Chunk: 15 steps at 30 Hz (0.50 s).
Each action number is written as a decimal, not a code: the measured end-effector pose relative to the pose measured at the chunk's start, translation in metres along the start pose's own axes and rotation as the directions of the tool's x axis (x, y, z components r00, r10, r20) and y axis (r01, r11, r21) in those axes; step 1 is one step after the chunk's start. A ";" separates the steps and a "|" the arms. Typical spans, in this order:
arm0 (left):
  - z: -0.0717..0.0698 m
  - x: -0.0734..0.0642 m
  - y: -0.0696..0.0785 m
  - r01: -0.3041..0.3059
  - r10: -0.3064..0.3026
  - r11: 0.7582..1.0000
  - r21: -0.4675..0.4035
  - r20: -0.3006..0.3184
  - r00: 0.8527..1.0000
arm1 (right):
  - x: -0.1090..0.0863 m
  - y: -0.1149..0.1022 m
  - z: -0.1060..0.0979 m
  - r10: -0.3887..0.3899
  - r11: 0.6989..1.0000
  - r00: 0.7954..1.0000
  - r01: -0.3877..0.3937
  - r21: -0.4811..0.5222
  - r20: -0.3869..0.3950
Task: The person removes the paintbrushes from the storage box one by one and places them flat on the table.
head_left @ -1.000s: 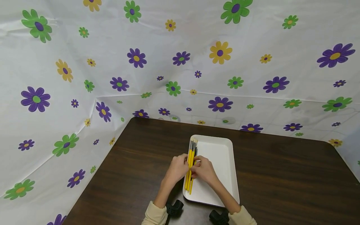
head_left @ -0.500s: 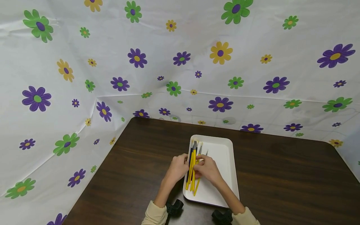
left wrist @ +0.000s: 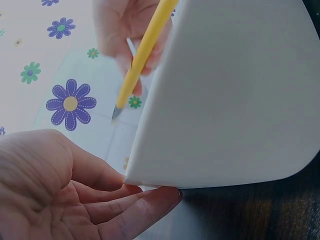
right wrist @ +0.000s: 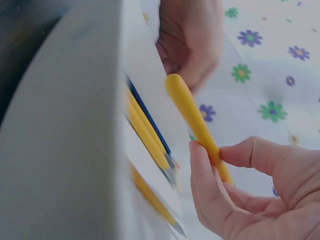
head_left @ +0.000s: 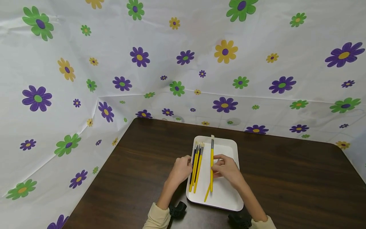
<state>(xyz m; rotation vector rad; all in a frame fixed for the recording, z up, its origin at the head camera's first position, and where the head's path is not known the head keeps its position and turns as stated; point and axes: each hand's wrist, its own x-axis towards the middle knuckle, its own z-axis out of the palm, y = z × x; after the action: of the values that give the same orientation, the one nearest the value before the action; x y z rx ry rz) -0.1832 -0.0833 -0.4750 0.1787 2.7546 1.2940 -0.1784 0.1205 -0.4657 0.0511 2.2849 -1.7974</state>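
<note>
A white rectangular tray [head_left: 227, 195] lies on the table. My left hand [head_left: 180, 170] holds its left rim; in the left wrist view, thumb and fingers pinch the tray's edge. My right hand [head_left: 227, 169] pinches a yellow-handled paintbrush [head_left: 212, 153] between thumb and fingers, raised over the tray with its pale bristles pointing away. In the right wrist view the brush handle [right wrist: 192, 112] is clear between thumb and fingertips. Several yellow and dark paintbrushes [head_left: 198, 168] lie along the tray's left side. A thinner yellow brush [head_left: 207, 193] lies beneath the held one, partly hidden.
The dark wood table [head_left: 286, 178] extends to both sides of the tray. A white flower-print sheet [head_left: 160, 38] hangs behind and to the left. Black devices [head_left: 178, 210] sit at both wrists.
My right hand has moved right, drawing one yellow paintbrush away from the bunch. The brushes have spread apart, and a thin yellow one has shifted right. My left hand has stayed at the rim.
</note>
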 end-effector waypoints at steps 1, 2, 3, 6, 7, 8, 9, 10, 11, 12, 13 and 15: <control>0.000 0.000 0.000 0.002 -0.002 1.000 -0.001 0.000 1.000 | -0.001 0.001 -0.005 0.003 1.000 1.000 -0.003 -0.002 0.004; 0.000 0.000 0.000 0.004 -0.004 1.000 -0.001 0.002 1.000 | -0.002 0.001 -0.009 0.002 1.000 1.000 -0.002 -0.006 0.008; 0.000 0.000 0.000 0.004 -0.004 1.000 -0.001 0.003 1.000 | -0.003 0.001 -0.013 0.001 1.000 1.000 -0.001 -0.013 0.009; 0.000 0.000 0.000 0.006 -0.006 1.000 -0.002 0.008 1.000 | -0.006 0.000 -0.027 -0.009 1.000 1.000 0.009 -0.026 0.016; 0.000 0.001 0.000 0.006 -0.006 1.000 -0.001 0.009 1.000 | -0.006 -0.001 -0.031 -0.011 1.000 1.000 0.012 -0.029 0.014; 0.000 0.001 0.000 0.007 -0.007 1.000 -0.001 0.011 1.000 | -0.007 -0.002 -0.035 -0.016 0.999 1.000 0.017 -0.029 0.015; 0.000 0.001 0.000 0.006 -0.006 1.000 -0.001 0.012 1.000 | -0.008 -0.003 -0.040 -0.020 0.999 1.000 0.021 -0.026 0.017; 0.000 0.001 0.000 0.008 -0.008 1.000 0.000 0.012 1.000 | -0.008 -0.004 -0.044 -0.025 0.999 0.999 0.026 -0.023 0.019; 0.000 0.001 0.000 0.009 -0.009 1.000 0.000 0.013 1.000 | -0.009 -0.004 -0.049 -0.030 0.999 0.999 0.031 -0.020 0.020; 0.000 0.001 0.000 0.011 -0.011 1.000 0.001 0.014 1.000 | -0.009 -0.005 -0.053 -0.035 0.999 0.999 0.036 -0.022 0.020; 0.000 0.001 0.000 0.010 -0.010 1.000 0.003 0.015 1.000 | -0.009 -0.005 -0.057 -0.041 0.999 0.999 0.041 -0.021 0.020; 0.000 0.002 -0.001 0.013 -0.013 1.000 0.005 0.016 1.000 | -0.010 -0.005 -0.066 -0.053 0.998 0.998 0.054 -0.024 0.021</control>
<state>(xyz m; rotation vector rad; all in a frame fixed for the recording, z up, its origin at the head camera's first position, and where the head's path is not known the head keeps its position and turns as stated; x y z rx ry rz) -0.1850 -0.0832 -0.4755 0.1702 2.7413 1.2768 -0.1802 0.1840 -0.4445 -0.0332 2.3145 -1.7867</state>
